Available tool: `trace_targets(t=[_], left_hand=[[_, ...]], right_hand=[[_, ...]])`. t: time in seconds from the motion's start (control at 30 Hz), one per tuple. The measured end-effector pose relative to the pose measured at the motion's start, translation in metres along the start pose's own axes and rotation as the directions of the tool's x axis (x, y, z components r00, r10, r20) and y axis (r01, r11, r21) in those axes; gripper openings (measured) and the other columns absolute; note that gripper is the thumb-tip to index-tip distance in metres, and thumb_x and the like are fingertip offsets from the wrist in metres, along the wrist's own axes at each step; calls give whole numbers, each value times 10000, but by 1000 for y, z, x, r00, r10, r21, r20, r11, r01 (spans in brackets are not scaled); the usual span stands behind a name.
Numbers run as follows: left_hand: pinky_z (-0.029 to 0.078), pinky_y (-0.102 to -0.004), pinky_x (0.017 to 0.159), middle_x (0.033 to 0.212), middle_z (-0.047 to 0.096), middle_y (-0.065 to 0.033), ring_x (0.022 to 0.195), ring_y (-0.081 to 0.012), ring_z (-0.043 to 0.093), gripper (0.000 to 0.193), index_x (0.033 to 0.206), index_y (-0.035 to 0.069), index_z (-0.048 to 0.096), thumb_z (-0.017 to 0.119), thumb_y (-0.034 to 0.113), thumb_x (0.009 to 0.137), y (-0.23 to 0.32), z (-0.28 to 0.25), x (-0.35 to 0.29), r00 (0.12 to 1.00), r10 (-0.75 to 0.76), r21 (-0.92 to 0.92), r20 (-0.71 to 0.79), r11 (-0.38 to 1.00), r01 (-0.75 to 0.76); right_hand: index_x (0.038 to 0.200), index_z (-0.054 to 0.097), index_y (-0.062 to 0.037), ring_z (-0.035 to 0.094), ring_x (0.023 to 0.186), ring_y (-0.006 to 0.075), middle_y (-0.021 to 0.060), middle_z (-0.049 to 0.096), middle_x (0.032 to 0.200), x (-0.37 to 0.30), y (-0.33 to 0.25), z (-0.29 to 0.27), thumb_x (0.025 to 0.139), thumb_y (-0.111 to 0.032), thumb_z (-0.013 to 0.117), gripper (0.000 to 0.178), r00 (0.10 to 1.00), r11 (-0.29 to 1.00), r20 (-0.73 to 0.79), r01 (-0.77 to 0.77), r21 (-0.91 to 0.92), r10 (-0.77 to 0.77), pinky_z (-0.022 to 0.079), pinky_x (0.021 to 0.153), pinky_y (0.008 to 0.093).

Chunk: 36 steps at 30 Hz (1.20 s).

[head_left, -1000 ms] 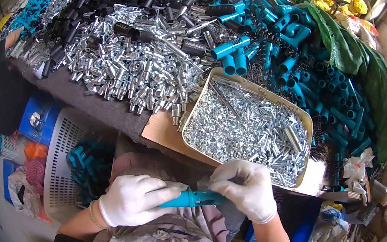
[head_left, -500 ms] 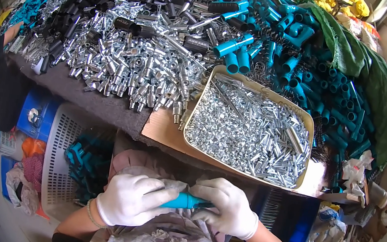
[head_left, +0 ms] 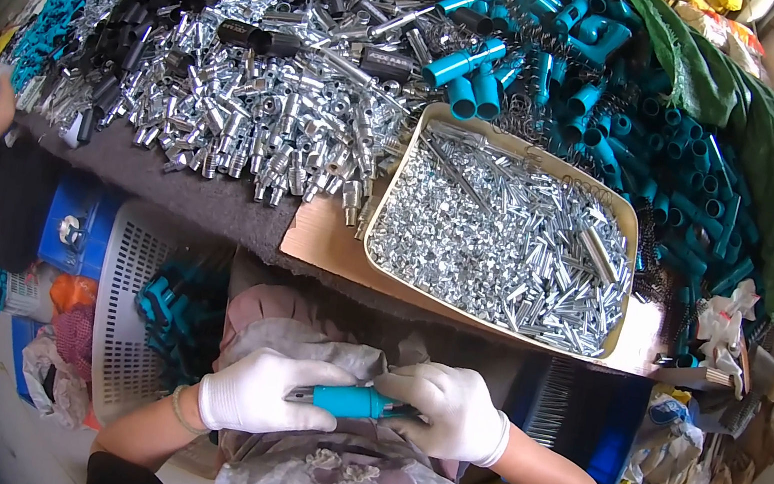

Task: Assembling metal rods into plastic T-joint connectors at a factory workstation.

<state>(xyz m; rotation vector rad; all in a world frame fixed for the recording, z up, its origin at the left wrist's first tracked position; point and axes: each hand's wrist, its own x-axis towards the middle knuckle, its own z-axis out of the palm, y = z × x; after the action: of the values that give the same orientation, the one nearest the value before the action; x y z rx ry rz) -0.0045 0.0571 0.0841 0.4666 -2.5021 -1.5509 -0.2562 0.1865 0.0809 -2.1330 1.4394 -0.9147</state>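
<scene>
Snugly, the left hand point(head_left: 266, 397) closes its gloved fingers and thumb on one end of a teal tube point(head_left: 350, 401), and the right hand point(head_left: 449, 414) is clamped about the other end, where a darker part shows. Together they hold it crosswise over the lap, just in front of the near edge of the bench point(head_left: 210, 207). Past that edge, a cream tray point(head_left: 478, 127) of small silver parts rests partly on cardboard point(head_left: 324, 242). Left of it lie silver fittings point(head_left: 272, 138), with black sleeves point(head_left: 238, 31) toward the far edge. Teal parts point(head_left: 695, 180) crowd the right edge beside a green sheet point(head_left: 743, 136). Below the near edge, leftward, sits a white basket point(head_left: 119, 301).
</scene>
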Motion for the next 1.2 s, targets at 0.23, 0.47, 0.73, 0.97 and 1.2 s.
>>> trace_targets(t=[0.23, 0.47, 0.73, 0.97, 1.2], left_hand=[[577, -388, 830, 1206, 639, -92, 1036, -291, 675, 456, 1290, 131, 634, 756, 226, 861, 34, 9, 18, 980, 196, 478, -41, 865, -153], [560, -399, 880, 1191, 673, -152, 1043, -304, 690, 449, 1266, 63, 636, 782, 175, 856, 19, 21, 22, 984, 123, 212, -128, 973, -94], [555, -310, 800, 1168, 658, -153, 904, -170, 642, 563, 1432, -49, 482, 643, 294, 1015, 21, 38, 29, 954, -279, -892, -105, 451, 34], [594, -306, 726, 1105, 673, -153, 882, -186, 678, 532, 1392, -40, 497, 579, 365, 1056, 7, 41, 30, 928, -363, -976, -87, 216, -7], [563, -324, 654, 998, 653, -124, 818, -188, 654, 462, 1225, 26, 544, 582, 439, 1021, 10, 40, 34, 913, -390, -953, -116, 302, 8]], right_hand=[[1051, 655, -103, 711, 842, 317, 95, 709, 933, -1, -6, 4, 750, -185, 849, 367, 977, 965, -14, -208, 158, 213, 573, 730, 402], [849, 720, -74, 686, 877, 349, 106, 688, 918, 43, 8, -66, 757, -129, 817, 145, 957, 963, -283, -129, -236, 59, 560, 772, 415], [817, 705, -74, 630, 881, 341, 114, 643, 849, 70, 46, -63, 796, -134, 756, 81, 888, 835, -422, -365, -412, 180, 520, 769, 448], [852, 713, -84, 644, 878, 338, 114, 652, 867, 72, 46, -59, 794, -148, 772, 104, 877, 811, -455, -378, -446, 158, 523, 777, 442], [871, 715, -85, 643, 898, 340, 118, 652, 883, 66, 44, -63, 795, -153, 774, 118, 887, 787, -385, -421, -451, 255, 520, 786, 445]])
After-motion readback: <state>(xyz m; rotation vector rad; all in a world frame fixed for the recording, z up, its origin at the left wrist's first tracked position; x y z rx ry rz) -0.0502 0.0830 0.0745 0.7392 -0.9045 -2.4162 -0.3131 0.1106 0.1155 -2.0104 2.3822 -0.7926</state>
